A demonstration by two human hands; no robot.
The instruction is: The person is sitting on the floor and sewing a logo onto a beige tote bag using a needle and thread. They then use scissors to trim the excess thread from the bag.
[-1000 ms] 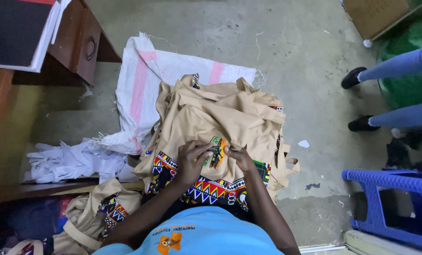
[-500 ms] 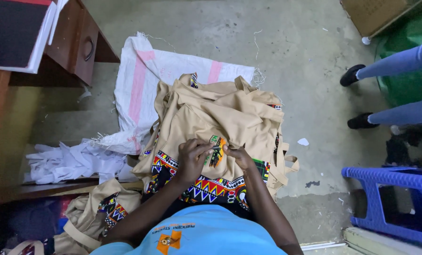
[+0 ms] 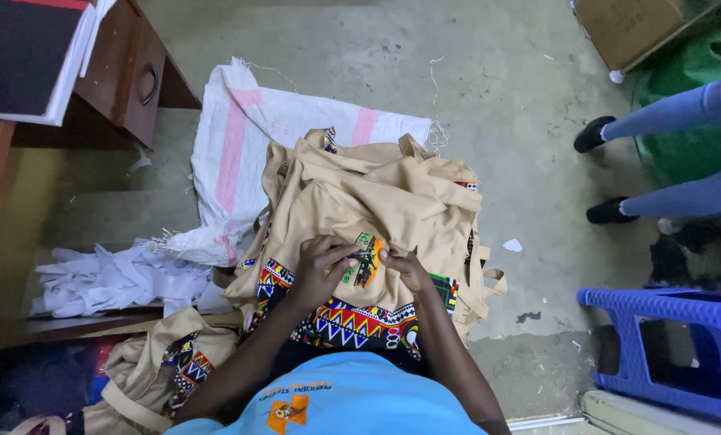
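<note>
Both hands pinch one small thing: a bright green, orange and black cloth patch [image 3: 366, 259] on top of the tan cloth garment [image 3: 376, 201]. The left hand [image 3: 322, 268] has its fingers curled and pressed on the patch's left edge, and the right hand [image 3: 407, 268] nips its right edge. To do this well, I think the hands should keep the patch flat and pull gently, so the cloth below does not bunch. The garment lies on a heap of the same tan clothes with zigzag trim, over a white woven sack with pink stripes [image 3: 247, 145] on the grey floor [image 3: 497, 97]. A blue plastic stool [image 3: 666, 338] stands to the right. Compared with a moment ago, the hands sit in almost the same spot; nothing much has moved.
</note>
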